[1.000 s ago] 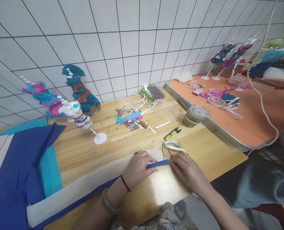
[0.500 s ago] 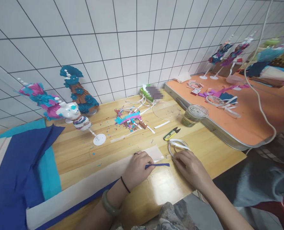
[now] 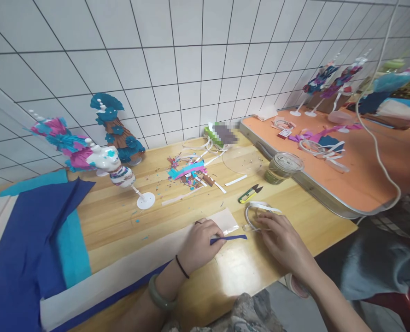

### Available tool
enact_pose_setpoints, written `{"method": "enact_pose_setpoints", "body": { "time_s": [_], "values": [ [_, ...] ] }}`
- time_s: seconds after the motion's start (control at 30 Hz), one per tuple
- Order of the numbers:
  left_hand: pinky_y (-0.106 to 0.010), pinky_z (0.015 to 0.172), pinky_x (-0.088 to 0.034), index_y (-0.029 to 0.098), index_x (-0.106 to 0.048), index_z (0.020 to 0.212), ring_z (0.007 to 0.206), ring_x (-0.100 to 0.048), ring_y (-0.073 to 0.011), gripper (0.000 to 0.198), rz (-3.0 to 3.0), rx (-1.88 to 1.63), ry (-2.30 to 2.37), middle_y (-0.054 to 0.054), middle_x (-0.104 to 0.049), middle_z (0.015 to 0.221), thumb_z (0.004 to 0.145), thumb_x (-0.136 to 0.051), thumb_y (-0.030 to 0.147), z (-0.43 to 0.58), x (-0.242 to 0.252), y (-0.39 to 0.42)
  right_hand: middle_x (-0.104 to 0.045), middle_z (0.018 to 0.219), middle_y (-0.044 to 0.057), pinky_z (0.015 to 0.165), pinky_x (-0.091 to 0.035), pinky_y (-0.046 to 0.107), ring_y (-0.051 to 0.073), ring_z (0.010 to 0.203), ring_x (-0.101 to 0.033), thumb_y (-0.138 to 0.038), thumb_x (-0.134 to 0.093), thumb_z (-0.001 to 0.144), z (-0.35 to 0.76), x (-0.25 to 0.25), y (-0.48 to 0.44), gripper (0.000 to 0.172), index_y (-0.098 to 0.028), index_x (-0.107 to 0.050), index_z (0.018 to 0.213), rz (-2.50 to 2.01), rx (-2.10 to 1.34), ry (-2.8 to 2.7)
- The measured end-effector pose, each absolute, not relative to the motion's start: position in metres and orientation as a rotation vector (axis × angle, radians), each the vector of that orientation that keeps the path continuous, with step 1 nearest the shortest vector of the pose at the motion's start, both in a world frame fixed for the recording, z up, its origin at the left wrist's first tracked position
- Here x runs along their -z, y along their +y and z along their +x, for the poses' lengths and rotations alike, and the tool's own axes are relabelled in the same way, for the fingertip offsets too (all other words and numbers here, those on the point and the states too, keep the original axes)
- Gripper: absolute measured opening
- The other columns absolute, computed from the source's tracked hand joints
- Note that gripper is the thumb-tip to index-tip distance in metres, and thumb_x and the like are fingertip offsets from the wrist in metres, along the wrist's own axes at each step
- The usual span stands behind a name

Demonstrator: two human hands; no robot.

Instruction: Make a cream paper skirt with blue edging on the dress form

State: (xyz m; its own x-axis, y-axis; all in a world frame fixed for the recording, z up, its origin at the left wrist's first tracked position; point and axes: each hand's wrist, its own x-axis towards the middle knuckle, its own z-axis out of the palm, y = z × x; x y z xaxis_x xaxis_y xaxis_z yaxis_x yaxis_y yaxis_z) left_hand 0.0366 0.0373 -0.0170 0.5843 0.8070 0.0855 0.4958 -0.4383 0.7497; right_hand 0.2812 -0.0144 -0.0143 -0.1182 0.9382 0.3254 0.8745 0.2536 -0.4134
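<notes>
A blue strip point(image 3: 237, 237) is projecting from your left hand point(image 3: 205, 237), whose thumb and finger are pinching it closed, just beside the end of a pale paper band point(image 3: 136, 264). Your right hand point(image 3: 285, 237) is curving over a tape ring point(image 3: 248, 216), fingers partly bent; whether they are gripping it cannot be told. Beyond the ring, small scissors point(image 3: 249, 194) are lying on the table point(image 3: 315, 223) near a lidded cup point(image 3: 281, 173).

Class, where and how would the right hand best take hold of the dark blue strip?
Probably by the free end of the dark blue strip, pinched lightly between thumb and forefinger, coming from the right. The strip is narrow, the left hand pinches it farther left, and its loose tip points rightward, toward the right hand.
</notes>
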Motion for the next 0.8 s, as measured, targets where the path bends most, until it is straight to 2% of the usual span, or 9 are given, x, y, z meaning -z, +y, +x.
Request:
{"method": "enact_pose_setpoints", "body": {
  "time_s": [0.1, 0.2, 0.27, 0.37, 0.47, 0.53, 0.6, 0.7, 0.8],
  "values": [
    [-0.032, 0.080, -0.038, 0.018, -0.064, 0.072, 0.085, -0.057, -0.0173, 0.002, 2.122, -0.586, 1.028, -0.002, -0.067, 0.082, 0.073, -0.065, 0.016, 0.036, 0.018, 0.037, -0.061, 0.112, 0.010, 0.090, -0.045, 0.042, 0.025, 0.108, -0.054, -0.017, -0.046, 0.086, 0.264, 0.001, -0.022, 0.025, -0.021, -0.058, 0.108, -1.527, -0.256, -1.989],
    [-0.032, 0.081, -0.038, 0.018, -0.064, 0.073, 0.085, -0.057, -0.0175, 0.002, 2.124, -0.594, 1.026, -0.002, -0.067, 0.083, 0.073, -0.065, 0.016, 0.036, 0.018, 0.036, -0.062, 0.111, 0.009, 0.089, -0.046, 0.037, 0.023, 0.106, -0.056, -0.026, -0.053, 0.086, 0.243, -0.005, -0.026, 0.027, -0.021, -0.056, 0.112, -1.523, -0.459, -1.932],
    [-0.032, 0.081, -0.039, 0.018, -0.064, 0.073, 0.086, -0.057, -0.0178, 0.003, 2.128, -0.594, 1.026, -0.002, -0.067, 0.083, 0.073, -0.065, 0.015, 0.037, 0.018, 0.036, -0.064, 0.107, 0.010, 0.083, -0.049, 0.034, 0.022, 0.097, -0.060, -0.032, -0.057, 0.085, 0.230, -0.004, -0.024, 0.029, -0.019, -0.057, 0.111, -1.567, -0.584, -1.883],
    [-0.034, 0.083, -0.040, 0.018, -0.064, 0.075, 0.088, -0.056, -0.0189, 0.002, 2.132, -0.587, 1.021, -0.003, -0.067, 0.084, 0.074, -0.065, 0.016, 0.037, 0.017, 0.035, -0.068, 0.094, 0.008, 0.078, -0.049, 0.032, 0.020, 0.087, -0.062, -0.031, -0.055, 0.086, 0.220, 0.002, -0.018, 0.019, -0.019, -0.063, 0.098, -1.600, -0.751, -1.830],
    [-0.035, 0.087, -0.041, 0.018, -0.064, 0.090, 0.094, -0.056, -0.0198, 0.018, 2.102, -0.595, 0.968, -0.004, -0.066, 0.095, 0.073, -0.065, 0.016, 0.032, 0.015, 0.037, -0.069, 0.087, 0.005, 0.075, -0.048, 0.031, 0.019, 0.082, -0.062, -0.027, -0.050, 0.088, 0.215, 0.005, -0.014, 0.018, -0.020, -0.067, 0.088, -1.605, -0.842, -1.780],
    [-0.034, 0.089, -0.042, 0.017, -0.060, 0.105, 0.099, -0.055, -0.0192, 0.033, 2.049, -0.626, 0.935, -0.006, -0.064, 0.105, 0.073, -0.062, 0.012, 0.026, 0.012, 0.040, -0.069, 0.087, 0.005, 0.075, -0.047, 0.031, 0.019, 0.083, -0.062, -0.027, -0.050, 0.088, 0.214, 0.004, -0.012, 0.018, -0.020, -0.067, 0.088, -1.599, -0.860, -1.761],
    [-0.033, 0.091, -0.042, 0.017, -0.056, 0.113, 0.102, -0.054, -0.0181, 0.038, 2.016, -0.670, 0.937, -0.007, -0.061, 0.109, 0.076, -0.057, 0.010, 0.019, 0.008, 0.043, -0.069, 0.088, 0.005, 0.075, -0.046, 0.031, 0.019, 0.084, -0.062, -0.027, -0.050, 0.088, 0.214, 0.004, -0.012, 0.018, -0.020, -0.067, 0.089, -1.590, -0.876, -1.756],
    [-0.036, 0.092, -0.041, 0.017, -0.057, 0.109, 0.102, -0.053, -0.0192, 0.029, 2.098, -0.693, 1.008, -0.007, -0.061, 0.106, 0.081, -0.051, 0.010, 0.008, 0.001, 0.047, -0.069, 0.091, 0.005, 0.078, -0.046, 0.031, 0.019, 0.086, -0.062, -0.029, -0.049, 0.088, 0.214, 0.006, -0.013, 0.019, -0.020, -0.067, 0.091, -1.590, -0.889, -1.743],
    [-0.039, 0.087, -0.042, 0.017, -0.060, 0.099, 0.096, -0.054, -0.0214, 0.019, 2.202, -0.630, 1.118, -0.007, -0.063, 0.097, 0.084, -0.049, 0.012, 0.003, -0.001, 0.044, -0.069, 0.092, 0.006, 0.079, -0.046, 0.032, 0.020, 0.087, -0.062, -0.030, -0.049, 0.088, 0.215, 0.009, -0.013, 0.020, -0.020, -0.066, 0.090, -1.597, -0.897, -1.733]
  ]
}}
